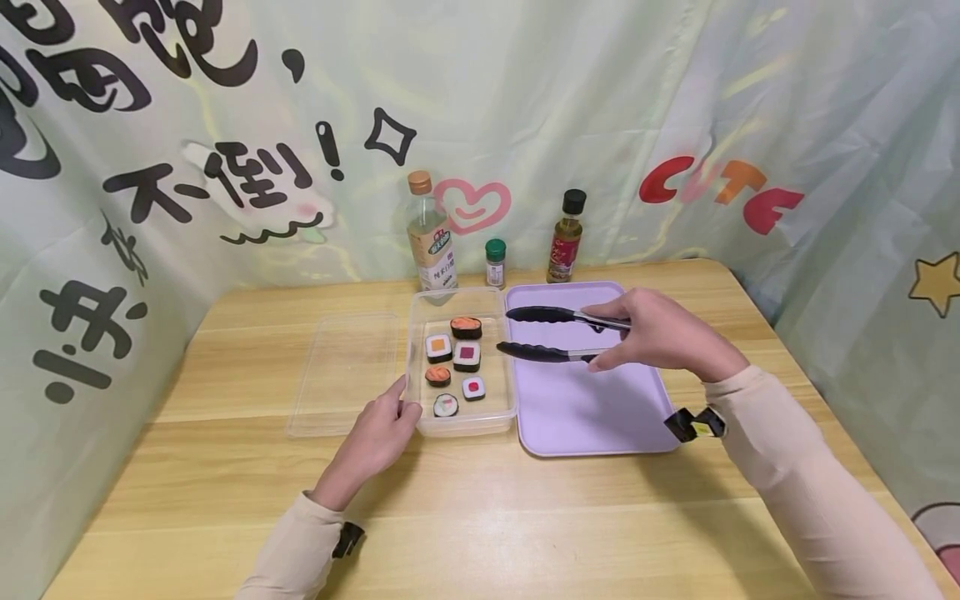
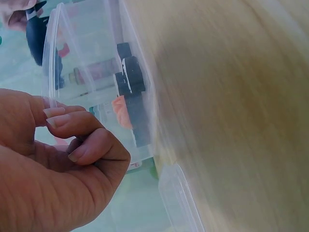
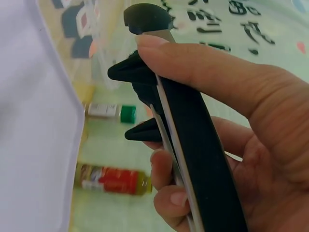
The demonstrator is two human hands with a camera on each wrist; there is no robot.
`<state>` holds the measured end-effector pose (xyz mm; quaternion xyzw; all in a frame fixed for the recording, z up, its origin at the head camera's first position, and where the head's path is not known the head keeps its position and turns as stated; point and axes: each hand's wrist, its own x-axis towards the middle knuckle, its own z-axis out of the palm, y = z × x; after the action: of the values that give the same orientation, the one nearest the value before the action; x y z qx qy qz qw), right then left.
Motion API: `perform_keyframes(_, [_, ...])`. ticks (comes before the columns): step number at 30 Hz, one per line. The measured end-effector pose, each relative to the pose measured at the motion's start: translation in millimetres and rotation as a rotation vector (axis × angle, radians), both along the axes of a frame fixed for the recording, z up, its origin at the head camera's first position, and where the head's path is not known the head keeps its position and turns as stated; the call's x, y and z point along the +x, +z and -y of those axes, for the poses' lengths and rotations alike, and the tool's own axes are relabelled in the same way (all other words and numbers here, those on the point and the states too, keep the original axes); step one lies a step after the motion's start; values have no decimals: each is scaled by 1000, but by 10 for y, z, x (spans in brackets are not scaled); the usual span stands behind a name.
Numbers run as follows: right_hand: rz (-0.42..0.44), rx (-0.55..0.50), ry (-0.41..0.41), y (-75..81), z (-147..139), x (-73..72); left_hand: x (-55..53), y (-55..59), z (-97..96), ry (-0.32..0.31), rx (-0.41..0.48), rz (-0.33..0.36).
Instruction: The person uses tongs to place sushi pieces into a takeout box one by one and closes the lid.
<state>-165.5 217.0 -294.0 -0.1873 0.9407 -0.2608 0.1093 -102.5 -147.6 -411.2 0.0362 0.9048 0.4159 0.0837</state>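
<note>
At its left front side, a clear plastic box (image 1: 465,427) is pinched at the rim by my left hand (image 1: 378,435), with the fingers curled in the left wrist view. Several sushi pieces lie inside: two orange-topped ones, including the one at the back (image 1: 467,327), square rolls such as the dark-red-centred one (image 1: 467,356), and a round roll (image 1: 446,406). My right hand (image 1: 663,333) grips black-tipped tongs (image 1: 543,314) over the lilac tray (image 1: 600,417). The tongs' arms are spread with nothing between them, and their tips reach the box's right rim.
A transparent lid (image 1: 341,375) lies left of the box. Along the back stand a tall orange-capped bottle (image 1: 433,242), a small green-capped jar (image 1: 496,265) and a black-capped bottle (image 1: 564,246). A printed curtain (image 1: 570,100) hangs behind the wooden table (image 1: 480,525).
</note>
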Motion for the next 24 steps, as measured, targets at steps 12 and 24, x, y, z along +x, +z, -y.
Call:
perform_keyframes(12, [58,-79,-239,-308,-499,88,10,3,5,-4,10,-1])
perform_keyframes(24, [76,-189,-424,-684,-875,118,8,23,-6,-7,11,5])
